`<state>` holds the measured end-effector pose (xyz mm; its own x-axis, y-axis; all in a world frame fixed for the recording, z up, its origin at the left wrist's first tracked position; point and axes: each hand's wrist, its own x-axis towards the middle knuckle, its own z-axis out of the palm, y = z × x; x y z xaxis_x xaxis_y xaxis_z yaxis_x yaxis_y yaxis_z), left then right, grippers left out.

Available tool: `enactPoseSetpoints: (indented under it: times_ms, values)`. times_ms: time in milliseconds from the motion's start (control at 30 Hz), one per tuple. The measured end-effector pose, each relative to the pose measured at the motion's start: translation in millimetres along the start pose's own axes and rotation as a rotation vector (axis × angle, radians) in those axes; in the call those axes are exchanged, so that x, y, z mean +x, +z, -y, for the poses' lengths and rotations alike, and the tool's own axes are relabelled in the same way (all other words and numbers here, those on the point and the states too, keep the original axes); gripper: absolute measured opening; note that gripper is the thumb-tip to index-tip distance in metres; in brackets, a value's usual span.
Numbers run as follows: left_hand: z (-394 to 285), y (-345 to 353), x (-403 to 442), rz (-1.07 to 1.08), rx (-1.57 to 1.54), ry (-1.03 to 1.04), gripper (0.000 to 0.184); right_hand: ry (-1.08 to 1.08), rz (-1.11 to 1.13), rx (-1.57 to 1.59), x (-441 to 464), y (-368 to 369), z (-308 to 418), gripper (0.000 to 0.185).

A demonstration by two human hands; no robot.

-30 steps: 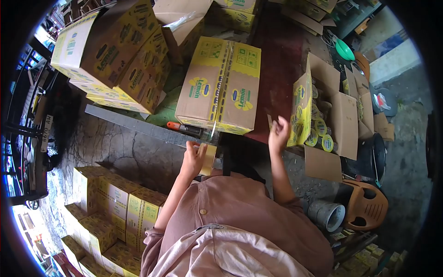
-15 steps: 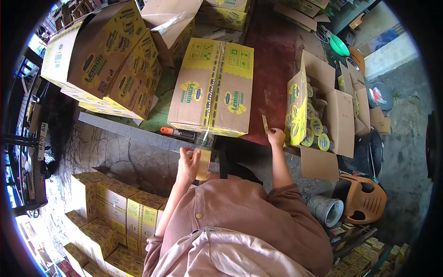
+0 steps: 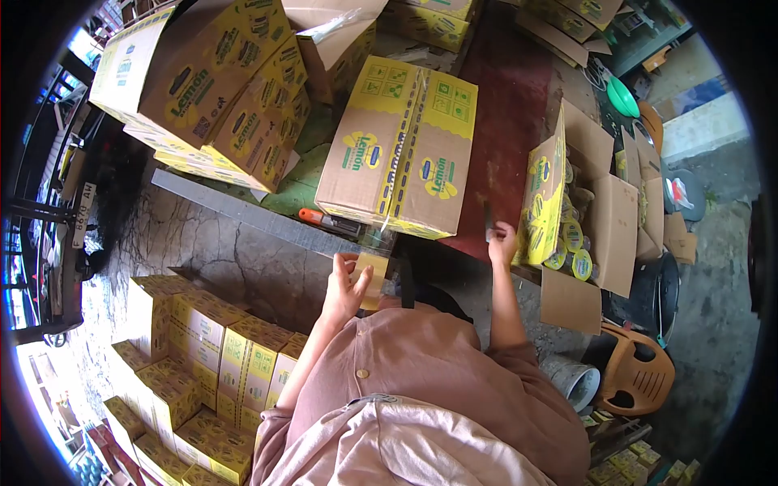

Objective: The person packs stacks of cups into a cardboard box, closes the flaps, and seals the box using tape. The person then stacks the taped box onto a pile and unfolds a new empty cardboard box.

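My left hand (image 3: pixel 347 293) is closed against a tan roll of packing tape (image 3: pixel 374 277) at the table's near edge. Clear tape (image 3: pixel 386 220) hangs from the near side of a taped Lemon carton (image 3: pixel 397 154) toward the roll. My right hand (image 3: pixel 502 240) pinches a thin, narrow strip (image 3: pixel 488 217) that looks dark from this angle; its kind is unclear. That hand is over the red tabletop (image 3: pixel 509 130), right of the carton. An orange-and-black tool (image 3: pixel 326 220) lies by the carton's near left corner.
An open carton (image 3: pixel 609 219) of yellow-lidded cups stands at right. Stacked Lemon cartons (image 3: pixel 203 89) fill the left of the table; more cartons (image 3: pixel 211 356) stand on the floor below. An orange plastic chair (image 3: pixel 636 368) and a bucket (image 3: pixel 574 377) are at lower right.
The view has shifted, so the table and cartons appear farther right. The strip in my right hand has turned from its yellow face to a dark, thin look. My left hand stays at the tape.
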<state>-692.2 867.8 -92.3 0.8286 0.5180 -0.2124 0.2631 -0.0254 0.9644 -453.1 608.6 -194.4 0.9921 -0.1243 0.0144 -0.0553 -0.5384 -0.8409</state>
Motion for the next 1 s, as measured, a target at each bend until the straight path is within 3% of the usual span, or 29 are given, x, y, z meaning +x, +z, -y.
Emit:
enactPoseSetpoints:
  times_ms: [33, 100, 233, 300, 500, 1000]
  values:
    - [3, 0, 0, -0.010, 0.004, 0.022, 0.034, -0.055, -0.072, 0.159, -12, -5, 24, 0.016]
    - [6, 3, 0, -0.030, 0.010, 0.065, 0.034, -0.456, -0.202, 0.088, -40, -16, 70, 0.016]
    - [-13, 3, -6, -0.028, -0.063, -0.020, 0.034, -1.080, 0.074, -0.043, -107, -27, 152, 0.017]
    - [-28, 1, -7, -0.004, -0.035, -0.040, 0.035, -1.204, 0.266, -0.042, -125, -19, 171, 0.020]
    - [-32, 2, -9, 0.007, -0.008, -0.033, 0.039, -1.222, 0.448, -0.148, -126, 6, 183, 0.020]
    - [-24, 0, -5, 0.014, -0.003, -0.039, 0.040, -1.239, 0.476, -0.170, -119, 10, 187, 0.019]
